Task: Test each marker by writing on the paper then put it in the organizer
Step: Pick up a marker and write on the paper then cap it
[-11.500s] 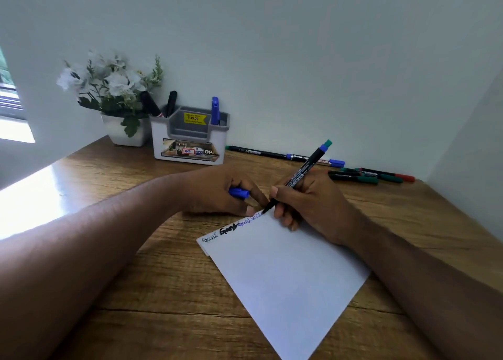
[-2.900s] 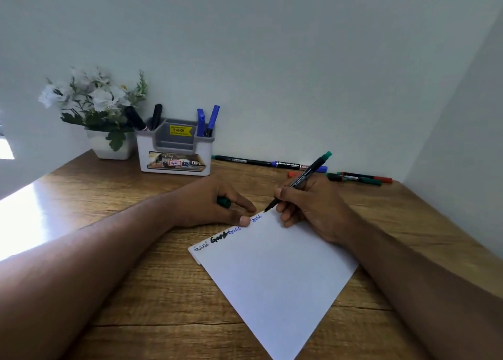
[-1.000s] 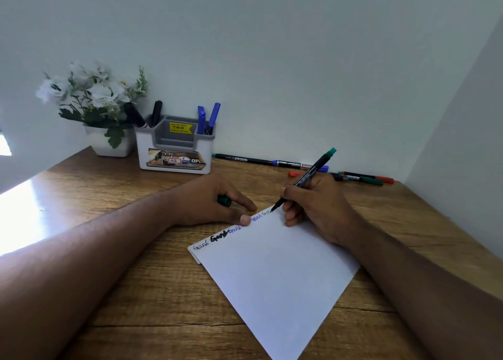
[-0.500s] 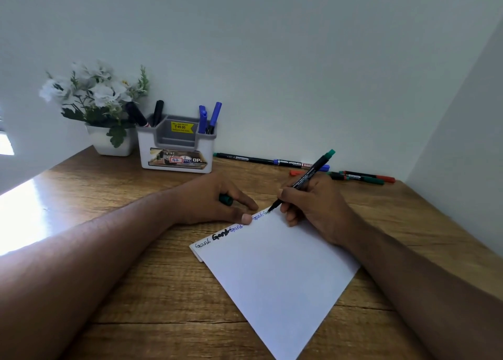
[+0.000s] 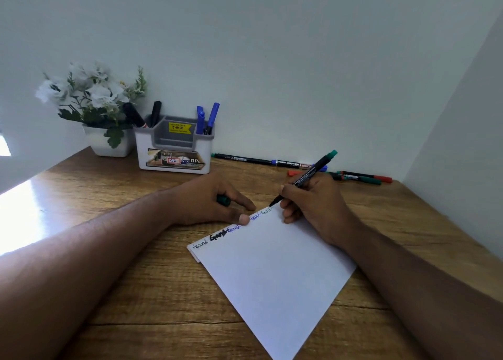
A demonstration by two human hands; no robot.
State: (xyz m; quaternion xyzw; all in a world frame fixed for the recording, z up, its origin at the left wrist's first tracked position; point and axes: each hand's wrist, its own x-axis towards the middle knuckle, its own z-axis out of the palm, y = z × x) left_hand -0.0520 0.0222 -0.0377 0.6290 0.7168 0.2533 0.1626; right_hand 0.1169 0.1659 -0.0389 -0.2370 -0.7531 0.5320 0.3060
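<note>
Gripping a green-ended marker (image 5: 307,176) in a writing hold, the right hand (image 5: 313,204) rests its heel on the far corner of the sheet of paper (image 5: 272,272), with the marker's tip touching the paper's far edge at the end of a row of scribbled test words (image 5: 231,229). That row runs along the paper's far edge, from thin black script at its left corner through a bold black word to blue writing near the tip. The left hand (image 5: 212,201) lies on the wooden worktop (image 5: 109,291) just beside the paper's far edge, its thumb pressing the sheet down, its fingers curled around a green cap (image 5: 223,200). The paper lies skewed, one corner pointing toward the worktop's near edge.

Along the worktop's back edge, against the wall, a white and grey organizer (image 5: 174,148) stands upright with two black markers (image 5: 144,117) in its left compartment and two blue markers (image 5: 206,118) in its right one. A white pot of pale flowers (image 5: 94,101) stands just beside it on the left. To the organizer's right, loose markers (image 5: 359,176) lie flat along the back edge toward the back right corner: a long dark one, a blue-capped one, then red and green ones partly hidden behind the right hand.
</note>
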